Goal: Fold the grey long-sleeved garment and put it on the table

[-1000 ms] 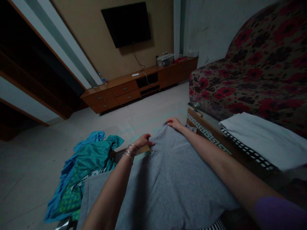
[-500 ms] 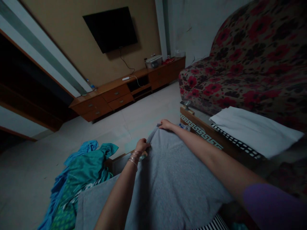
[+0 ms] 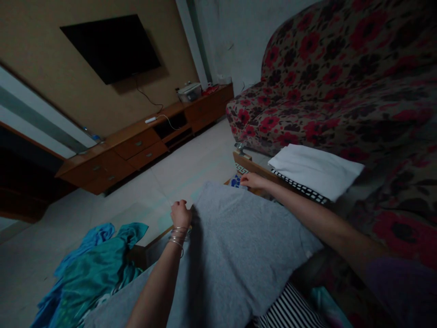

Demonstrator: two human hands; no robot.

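Observation:
A grey shirt (image 3: 235,246) lies spread out in front of me, with soft creases across its middle. My left hand (image 3: 180,214), with bangles at the wrist, is closed on the far left edge of the shirt. At the far right edge, my right hand (image 3: 252,181) pinches the cloth between thumb and fingers. Just beyond that hand a blue-patterned item (image 3: 235,181) shows in part. Black-and-white striped cloth (image 3: 290,310) comes out from under the near right side of the shirt.
Teal and blue clothes (image 3: 92,269) are heaped on the left. A folded white cloth (image 3: 317,168) lies at the right, beside a wooden edge with a key pattern (image 3: 241,168). Further off are a floral sofa (image 3: 290,109), a low wooden cabinet (image 3: 126,155) and a television (image 3: 112,48).
My hands have moved apart, the right one to the right and the left one to the left. The shirt's far edge, bunched to a peak before, now lies wider and flatter. The view has turned right.

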